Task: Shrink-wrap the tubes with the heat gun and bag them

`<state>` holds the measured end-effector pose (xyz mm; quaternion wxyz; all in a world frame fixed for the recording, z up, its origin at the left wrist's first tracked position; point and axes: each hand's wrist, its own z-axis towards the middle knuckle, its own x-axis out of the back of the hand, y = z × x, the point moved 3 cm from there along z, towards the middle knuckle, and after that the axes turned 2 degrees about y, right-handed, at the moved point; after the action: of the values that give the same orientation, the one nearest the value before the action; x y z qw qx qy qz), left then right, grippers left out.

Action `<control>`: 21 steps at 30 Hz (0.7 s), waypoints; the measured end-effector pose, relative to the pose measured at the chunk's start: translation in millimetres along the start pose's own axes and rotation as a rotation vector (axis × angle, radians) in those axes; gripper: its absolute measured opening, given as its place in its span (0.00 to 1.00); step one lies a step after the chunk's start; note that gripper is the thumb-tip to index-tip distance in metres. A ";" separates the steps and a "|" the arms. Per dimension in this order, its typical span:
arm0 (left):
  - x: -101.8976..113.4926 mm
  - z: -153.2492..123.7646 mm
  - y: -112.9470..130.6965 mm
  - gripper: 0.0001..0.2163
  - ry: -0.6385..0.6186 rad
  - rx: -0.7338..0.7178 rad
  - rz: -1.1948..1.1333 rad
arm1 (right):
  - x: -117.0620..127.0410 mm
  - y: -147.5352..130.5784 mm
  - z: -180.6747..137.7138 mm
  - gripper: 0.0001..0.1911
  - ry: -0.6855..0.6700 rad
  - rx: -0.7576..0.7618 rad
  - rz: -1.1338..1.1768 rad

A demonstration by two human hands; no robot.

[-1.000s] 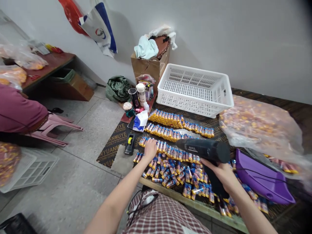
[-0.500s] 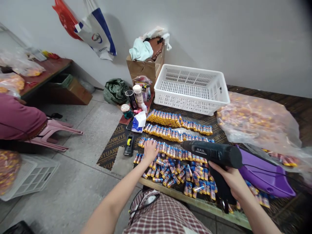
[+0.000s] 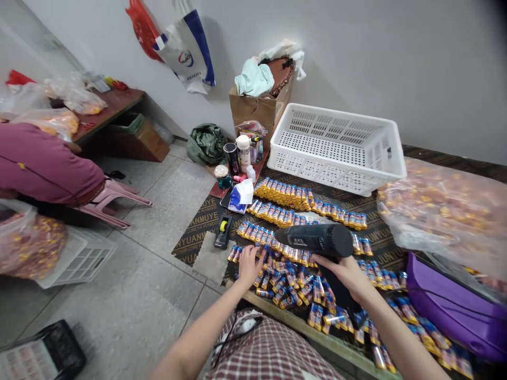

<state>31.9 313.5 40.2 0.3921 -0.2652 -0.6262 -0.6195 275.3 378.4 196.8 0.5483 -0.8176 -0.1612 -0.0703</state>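
My left hand (image 3: 251, 265) rests among small blue-and-yellow wrapped tubes, below the left end of the nearest neat row (image 3: 255, 232). Its fingers are bent and spread apart, touching tubes; nothing shows clearly held in them. In my right hand (image 3: 348, 277) is the grip of a black heat gun (image 3: 312, 240), its barrel pointing left over that row and hiding part of it. A loose pile of tubes (image 3: 287, 282) lies between my hands along the front edge. Two further rows of standing tubes (image 3: 277, 214) run behind.
Behind the rows stands a white plastic crate (image 3: 336, 177). To the right are a purple scoop (image 3: 447, 303) and a large clear bag (image 3: 447, 211). A tape dispenser (image 3: 223, 232), tissues (image 3: 241, 196) and a cup (image 3: 231, 158) sit left. A seated person (image 3: 51, 161) is far left.
The view has swung left. My left hand has come off the nearest row and down toward the loose tubes. My right hand has moved the heat gun left along the row.
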 end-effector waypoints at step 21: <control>50.9 -93.4 -119.7 0.10 0.271 0.439 -0.098 | -117.8 -67.2 84.0 0.21 -0.446 0.256 -0.205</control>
<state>-79.0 202.8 6.9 0.4902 -0.0577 -0.6993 -0.5170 136.7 456.9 188.5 0.5881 -0.7164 -0.3674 0.0772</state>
